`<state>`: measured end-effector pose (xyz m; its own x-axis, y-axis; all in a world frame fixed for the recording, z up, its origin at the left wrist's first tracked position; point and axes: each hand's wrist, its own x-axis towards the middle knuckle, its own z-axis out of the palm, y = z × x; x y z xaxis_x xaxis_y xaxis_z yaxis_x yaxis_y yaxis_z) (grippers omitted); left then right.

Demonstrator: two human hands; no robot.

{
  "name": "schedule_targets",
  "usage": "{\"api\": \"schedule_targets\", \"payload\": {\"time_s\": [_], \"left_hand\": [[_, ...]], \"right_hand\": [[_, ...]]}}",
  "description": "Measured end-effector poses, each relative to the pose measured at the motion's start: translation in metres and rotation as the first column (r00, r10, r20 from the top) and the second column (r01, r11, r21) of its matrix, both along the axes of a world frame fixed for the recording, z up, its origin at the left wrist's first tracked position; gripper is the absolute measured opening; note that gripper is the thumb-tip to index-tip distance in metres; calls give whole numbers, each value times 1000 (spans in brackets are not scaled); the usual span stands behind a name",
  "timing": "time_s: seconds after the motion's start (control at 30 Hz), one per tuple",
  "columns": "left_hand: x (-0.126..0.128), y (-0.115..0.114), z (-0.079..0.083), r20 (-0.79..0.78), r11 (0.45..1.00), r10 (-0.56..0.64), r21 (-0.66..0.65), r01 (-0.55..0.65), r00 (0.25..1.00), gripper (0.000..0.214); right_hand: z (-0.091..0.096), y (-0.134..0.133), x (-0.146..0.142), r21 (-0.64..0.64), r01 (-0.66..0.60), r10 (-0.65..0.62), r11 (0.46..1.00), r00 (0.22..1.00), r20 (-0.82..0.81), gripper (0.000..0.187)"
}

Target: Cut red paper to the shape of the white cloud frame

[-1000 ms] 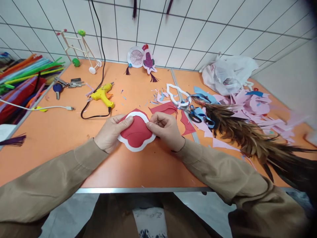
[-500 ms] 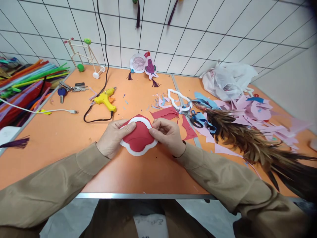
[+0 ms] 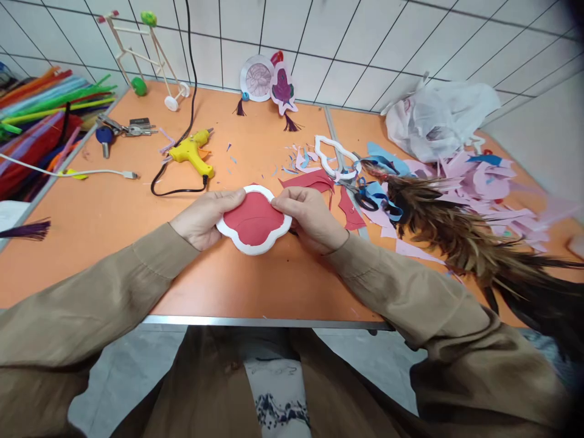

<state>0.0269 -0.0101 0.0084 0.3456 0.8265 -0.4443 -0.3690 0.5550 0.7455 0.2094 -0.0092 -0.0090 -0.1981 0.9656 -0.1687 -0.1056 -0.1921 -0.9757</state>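
Between my hands, above the orange table, is a red craft piece [image 3: 254, 220] with a scalloped white border, its face turned up toward me. A thin curved line runs across the red. My left hand [image 3: 207, 218] pinches its left edge, thumb on top. On the opposite edge, my right hand [image 3: 310, 218] grips with thumb and fingertips; the fingers underneath are hidden. Just beyond my right hand lie red offcuts [image 3: 312, 180]. A yellow glue gun [image 3: 194, 155] rests on the table past my left hand.
Scissors [image 3: 365, 198], a white outline frame [image 3: 337, 159], brown feathers [image 3: 438, 222] and pink scraps [image 3: 479, 179] crowd the right side. Behind stands a white plastic bag [image 3: 438, 118]. Keys [image 3: 130, 129], a white cable [image 3: 91, 173], a stick frame [image 3: 146, 58] and colourful pipe cleaners [image 3: 50, 115] are at left.
The view has tipped downward. Both thumbs have shifted outward to the edges of the red piece, so more of its face and white border shows.
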Motion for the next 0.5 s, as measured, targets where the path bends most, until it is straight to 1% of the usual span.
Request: {"api": "schedule_targets", "payload": {"time_s": [0.2, 0.3, 0.4, 0.5], "left_hand": [[5, 0, 6, -57, 999, 24, -45, -27, 998, 30], [8, 0, 9, -83, 996, 57, -64, -63, 995, 29], [8, -1, 8, -88, 994, 79, -62, -85, 993, 28], [6, 0, 4, -68, 996, 74, -41, -77, 995, 25]], "right_hand": [[-1, 2, 0, -21, -54, 52, 998, 997, -53, 28], [-1, 2, 0, -42, -47, 44, 998, 997, -69, 30], [0, 1, -1, -50, -32, 29, 998, 998, -64, 30], [1, -1, -2, -30, -22, 20, 999, 999, -50, 29]]}}
